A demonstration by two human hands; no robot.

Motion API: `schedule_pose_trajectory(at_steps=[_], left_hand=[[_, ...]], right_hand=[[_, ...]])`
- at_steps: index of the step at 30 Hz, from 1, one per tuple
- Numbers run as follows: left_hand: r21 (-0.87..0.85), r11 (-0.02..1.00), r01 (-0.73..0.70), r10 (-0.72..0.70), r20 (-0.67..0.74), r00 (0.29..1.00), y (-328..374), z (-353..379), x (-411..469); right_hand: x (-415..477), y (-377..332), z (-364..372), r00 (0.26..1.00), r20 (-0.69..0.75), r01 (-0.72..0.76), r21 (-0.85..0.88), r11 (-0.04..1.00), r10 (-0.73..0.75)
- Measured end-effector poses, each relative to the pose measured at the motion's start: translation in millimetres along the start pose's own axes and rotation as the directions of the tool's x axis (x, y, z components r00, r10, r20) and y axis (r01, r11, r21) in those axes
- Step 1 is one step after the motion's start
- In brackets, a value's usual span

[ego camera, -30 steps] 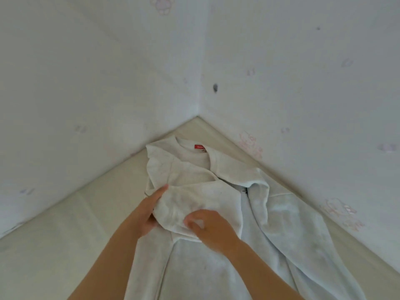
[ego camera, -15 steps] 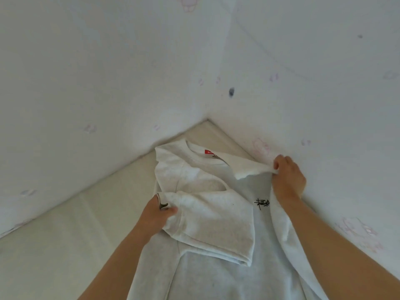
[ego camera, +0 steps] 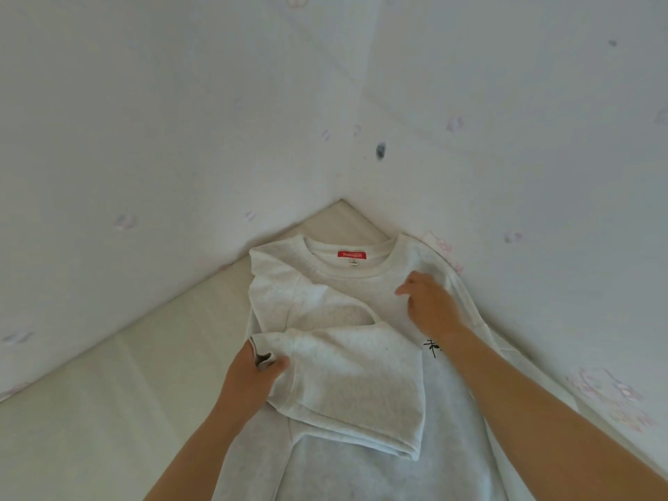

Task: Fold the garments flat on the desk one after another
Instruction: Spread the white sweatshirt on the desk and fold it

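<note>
Grey-white sweatshirt (ego camera: 347, 294) on desk (ego camera: 108, 410); left hand (ego camera: 249, 377) pinching folded sleeve (ego camera: 354, 385) cuff, thumb on top; right hand (ego camera: 432, 309) palm-down on chest, fingers loosely bent, grip unclear.

We count one grey sweatshirt (ego camera: 361, 468), one red neck label (ego camera: 350, 254), one black print (ego camera: 432, 348) on its chest, two bare hands, left hand (ego camera: 249, 374) and right hand (ego camera: 430, 307), one worktop (ego camera: 108, 410), two walls, left wall (ego camera: 144, 139) and right wall (ego camera: 524, 157), one dark spot (ego camera: 380, 150)
</note>
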State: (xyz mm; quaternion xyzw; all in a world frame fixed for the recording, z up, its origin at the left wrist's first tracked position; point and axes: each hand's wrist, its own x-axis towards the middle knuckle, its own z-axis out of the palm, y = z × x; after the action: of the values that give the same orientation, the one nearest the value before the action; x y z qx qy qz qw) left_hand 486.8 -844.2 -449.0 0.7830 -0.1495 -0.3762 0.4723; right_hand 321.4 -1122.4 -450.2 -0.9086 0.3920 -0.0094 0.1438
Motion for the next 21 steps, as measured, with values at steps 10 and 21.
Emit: schedule_pose_trajectory(at_steps=[10,21], left_hand=[[-0.033,0.999,0.005,0.002,0.205,0.979,18.1,-15.9,-10.4],[-0.346,0.937,0.054,0.105,0.425,0.899,37.2,-51.3,-17.0]], right_hand=[[-37.7,-36.0,-12.0,0.923,0.315,0.093,0.373,0.923,-0.220],[-35.4,-45.0,-74.2,0.591,0.806,0.062,-0.024,0.998,-0.017]])
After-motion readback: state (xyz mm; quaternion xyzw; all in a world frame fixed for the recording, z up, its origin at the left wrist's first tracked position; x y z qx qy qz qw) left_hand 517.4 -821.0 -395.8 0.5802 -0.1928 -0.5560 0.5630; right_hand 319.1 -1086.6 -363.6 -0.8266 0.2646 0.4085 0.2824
